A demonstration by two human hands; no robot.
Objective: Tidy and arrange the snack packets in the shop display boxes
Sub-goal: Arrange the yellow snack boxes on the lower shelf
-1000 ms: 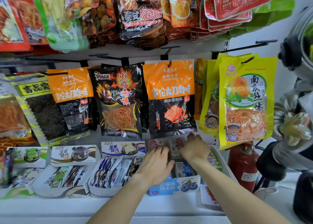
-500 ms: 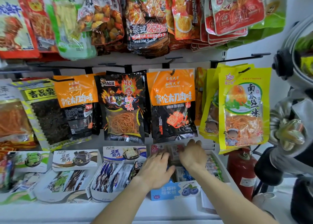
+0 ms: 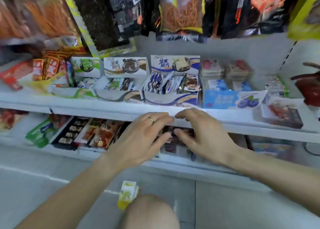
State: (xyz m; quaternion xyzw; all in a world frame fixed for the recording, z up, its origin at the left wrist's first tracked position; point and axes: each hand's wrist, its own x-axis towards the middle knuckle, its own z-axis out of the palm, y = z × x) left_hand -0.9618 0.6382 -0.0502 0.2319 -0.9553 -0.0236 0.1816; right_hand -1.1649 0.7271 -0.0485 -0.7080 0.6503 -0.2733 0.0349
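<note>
The dark snack packets (image 3: 174, 138) on the lower shelf (image 3: 173, 159) lie straight ahead of both hands and just beyond the fingertips, partly hidden by them. Motion blur hides which way their long axis runs. Left hand (image 3: 138, 138) and right hand (image 3: 202, 135) are level with each other and about equally near, thumbs almost meeting over the packets. The fingers of both are spread and loosely bent, holding nothing; whether the tips touch the packets I cannot tell.

Left to right on the upper shelf (image 3: 103, 107): loose red and orange packets (image 3: 48, 69), then a green-printed display box (image 3: 76, 83) with a few packets in it, a brown-printed display box (image 3: 121, 83) holding mixed green and dark packets lying askew, and a blue-printed display box (image 3: 173, 86) with blue-striped packets standing unevenly. Next comes the blueberry display box (image 3: 233, 97), with pale blue packets at the front and red-marked ones stacked behind. At the right end lies a flat dark box (image 3: 282, 114).

On the lower shelf, green packets (image 3: 41, 133) sit far left, then dark trays of red and brown packets (image 3: 93, 135) lying slantwise.

A small yellow-green carton (image 3: 128, 194) lies on the floor by the person's knee (image 3: 149, 211). In my judgement, the coming move is a short forward reach with both hands to the dark packets.
</note>
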